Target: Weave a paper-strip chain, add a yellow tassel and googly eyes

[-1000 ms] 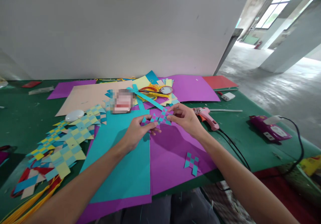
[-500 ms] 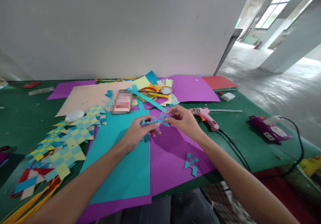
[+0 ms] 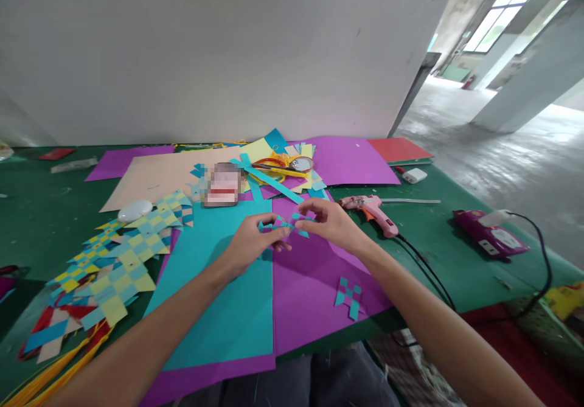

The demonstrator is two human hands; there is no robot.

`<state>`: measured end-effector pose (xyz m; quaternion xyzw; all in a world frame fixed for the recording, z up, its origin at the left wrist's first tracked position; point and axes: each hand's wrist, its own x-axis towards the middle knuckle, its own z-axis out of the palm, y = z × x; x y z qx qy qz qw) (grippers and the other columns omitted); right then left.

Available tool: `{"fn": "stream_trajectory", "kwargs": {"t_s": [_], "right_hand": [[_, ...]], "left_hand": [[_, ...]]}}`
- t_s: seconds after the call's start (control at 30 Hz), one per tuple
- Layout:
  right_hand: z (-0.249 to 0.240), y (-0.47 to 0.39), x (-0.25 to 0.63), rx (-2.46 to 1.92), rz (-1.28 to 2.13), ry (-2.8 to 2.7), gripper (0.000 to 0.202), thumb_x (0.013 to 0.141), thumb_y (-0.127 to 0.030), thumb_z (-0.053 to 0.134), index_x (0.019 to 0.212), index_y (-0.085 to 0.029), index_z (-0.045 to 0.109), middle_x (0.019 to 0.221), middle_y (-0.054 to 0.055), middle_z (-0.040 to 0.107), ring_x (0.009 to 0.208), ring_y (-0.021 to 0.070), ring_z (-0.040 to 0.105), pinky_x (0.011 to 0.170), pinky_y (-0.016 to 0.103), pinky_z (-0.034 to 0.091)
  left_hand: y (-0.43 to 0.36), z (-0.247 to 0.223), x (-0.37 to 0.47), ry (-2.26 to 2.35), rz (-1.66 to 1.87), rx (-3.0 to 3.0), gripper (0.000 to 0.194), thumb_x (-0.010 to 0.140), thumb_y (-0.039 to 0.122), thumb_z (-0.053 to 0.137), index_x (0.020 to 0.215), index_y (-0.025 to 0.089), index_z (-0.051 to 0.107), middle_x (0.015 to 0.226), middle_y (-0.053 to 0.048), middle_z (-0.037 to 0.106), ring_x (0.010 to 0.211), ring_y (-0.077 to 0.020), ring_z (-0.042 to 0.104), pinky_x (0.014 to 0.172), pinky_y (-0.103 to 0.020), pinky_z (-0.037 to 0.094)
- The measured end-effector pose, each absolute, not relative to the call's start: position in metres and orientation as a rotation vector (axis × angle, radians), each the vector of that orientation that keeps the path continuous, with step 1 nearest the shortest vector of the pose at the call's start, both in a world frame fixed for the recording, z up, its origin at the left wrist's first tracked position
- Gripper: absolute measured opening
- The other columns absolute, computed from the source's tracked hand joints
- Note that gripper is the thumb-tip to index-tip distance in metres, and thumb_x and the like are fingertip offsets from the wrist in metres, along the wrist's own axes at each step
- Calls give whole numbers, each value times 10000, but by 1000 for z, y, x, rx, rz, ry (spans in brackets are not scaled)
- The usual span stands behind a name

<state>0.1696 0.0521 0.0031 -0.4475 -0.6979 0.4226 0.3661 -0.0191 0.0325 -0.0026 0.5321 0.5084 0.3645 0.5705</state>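
Observation:
Between my hands is a small woven piece of teal and purple paper strips [image 3: 288, 222], raised over the seam of the teal sheet [image 3: 214, 297] and the purple sheet [image 3: 314, 309]. My left hand [image 3: 258, 235] pinches its left side, thumb on top and fingers curled beneath. At the right side, the thumb and fingers of my right hand [image 3: 329, 223] close on its edge. A second woven teal and purple piece [image 3: 349, 297] lies on the purple sheet nearer to me. Long teal strips [image 3: 274, 180] cross just beyond my hands.
A pink glue gun [image 3: 374, 212] with a cord rests right of my hands. Farther right sits a purple power socket [image 3: 493, 236]. Woven yellow and blue paper pieces [image 3: 130, 252] pile up on the left. A blurred phone [image 3: 223, 191] and scissors [image 3: 278, 166] lie behind.
My right hand has shifted slightly down and its fingers have moved along the woven paper. The left hand stays almost in place, its grip on the piece kept.

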Motion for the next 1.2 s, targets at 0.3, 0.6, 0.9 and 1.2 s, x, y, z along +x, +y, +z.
{"fn": "stream_trajectory", "kwargs": {"t_s": [0.3, 0.6, 0.9, 1.2], "right_hand": [[4, 51, 172, -1083, 1283, -1823, 195, 728, -357, 678, 714, -166, 637, 662, -20, 558, 598, 97, 461, 560, 240, 366], [6, 47, 169, -1148, 1207, -1837, 197, 730, -346, 668, 675, -167, 607, 582, -43, 467, 533, 82, 359, 500, 235, 286], [2, 50, 172, -1168, 1180, -1893, 284, 739, -408, 670, 654, -171, 538, 595, -61, 370, 562, 82, 313, 537, 240, 278], [7, 52, 180, -1204, 1204, -1971, 341, 729, -429, 685, 570, -162, 543, 528, -63, 372, 530, 76, 321, 501, 239, 247]], "left_hand": [[30, -1, -21, 1095, 715, 1382, 244, 728, 390, 710, 769, 166, 621, 630, -16, 667, 592, -192, 697, 549, -254, 500], [31, -3, -22, 1084, 738, 1388, 213, 715, 369, 716, 756, 180, 627, 651, 0, 645, 595, -192, 703, 539, -245, 504], [34, -3, -21, 1123, 822, 1311, 244, 699, 350, 743, 751, 182, 574, 624, 18, 654, 579, -162, 684, 563, -233, 507], [35, 0, -25, 1153, 726, 1435, 226, 743, 372, 702, 704, 160, 633, 620, 0, 660, 633, -179, 697, 582, -233, 483]]}}
